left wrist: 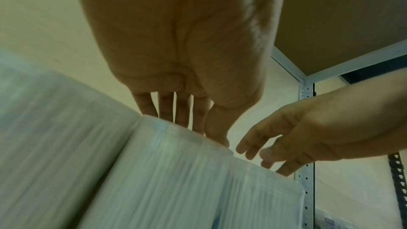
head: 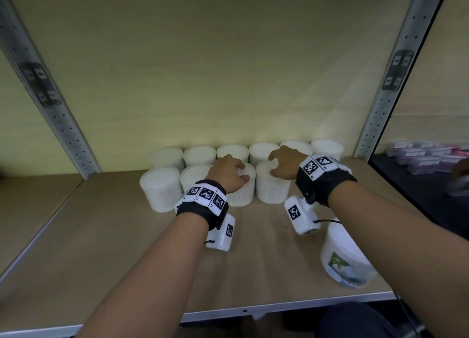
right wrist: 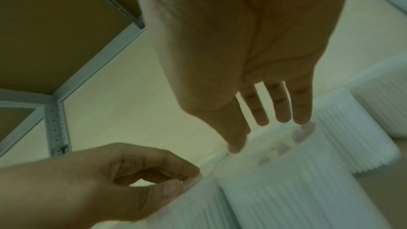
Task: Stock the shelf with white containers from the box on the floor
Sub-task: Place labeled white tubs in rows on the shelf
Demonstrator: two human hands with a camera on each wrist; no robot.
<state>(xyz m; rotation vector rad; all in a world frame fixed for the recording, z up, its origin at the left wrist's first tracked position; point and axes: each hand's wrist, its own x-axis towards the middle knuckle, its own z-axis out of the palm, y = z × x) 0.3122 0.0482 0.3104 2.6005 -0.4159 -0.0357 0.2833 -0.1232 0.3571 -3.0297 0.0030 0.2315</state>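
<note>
White ribbed containers stand in two rows at the back of the wooden shelf (head: 114, 249). My left hand (head: 241, 171) is on top of a front-row container (head: 243, 195), its thumb and curled fingers pinching the lid rim; the right wrist view shows this left hand (right wrist: 176, 180) at the rim. My right hand (head: 272, 164) arches over the neighbouring front-row container (head: 272, 190). Its fairly straight fingertips (right wrist: 304, 121) just touch that container (right wrist: 286, 189) on its lid, with the thumb at the near rim. Both front containers stand upright and side by side.
A back row of containers (head: 200, 155) stands against the rear panel. A white tub with a picture label (head: 342, 261) sits near the shelf's front right edge, under my right forearm. Perforated metal uprights (head: 63, 124) (head: 388, 104) frame the bay. Purple packs (head: 426, 155) lie on the neighbouring shelf.
</note>
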